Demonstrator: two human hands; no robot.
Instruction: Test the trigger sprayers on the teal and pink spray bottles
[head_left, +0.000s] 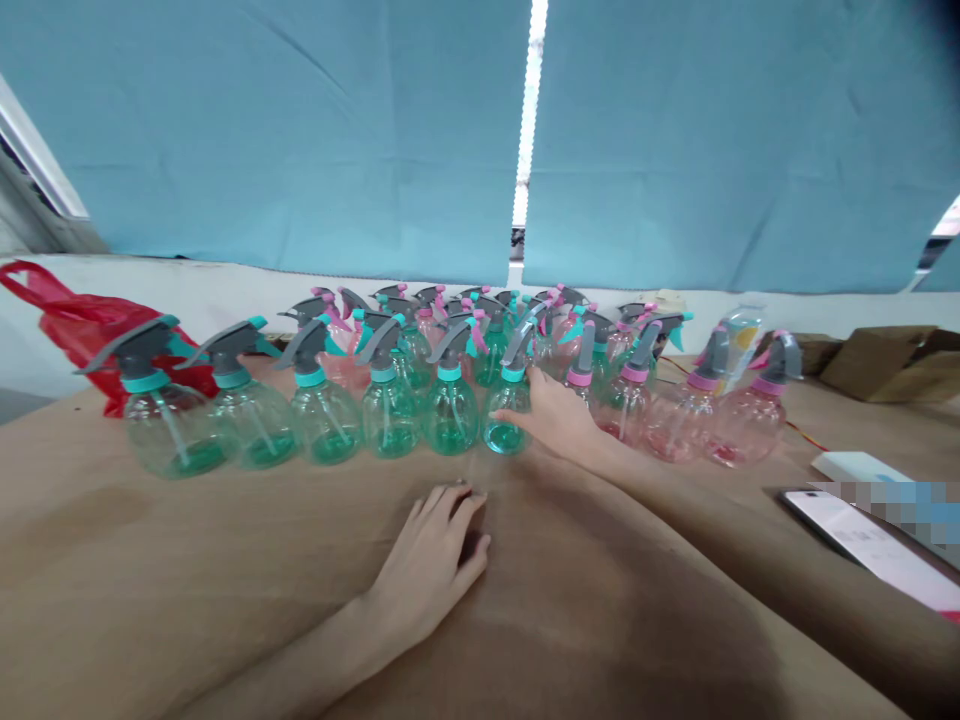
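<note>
My right hand (559,412) reaches into the front row and wraps round a green spray bottle (501,437) with a teal collar and grey trigger head. Its thumb lies across the front of the bottle; the other fingers are partly hidden behind it. My left hand (431,560) rests on the table nearer to me, fingers loosely spread, holding nothing. More clear green spray bottles (392,425) stand upright to the left of the held one. Pink spray bottles (679,425) with pink collars continue the row to the right, partly covered by my right hand and forearm.
Behind the front row stand several more green and pink spray bottles (491,345). A red plastic bag (90,325) lies at the left, cardboard boxes (889,362) at the right rear. A phone (870,545) and a white box (862,465) lie on the wooden table (247,560).
</note>
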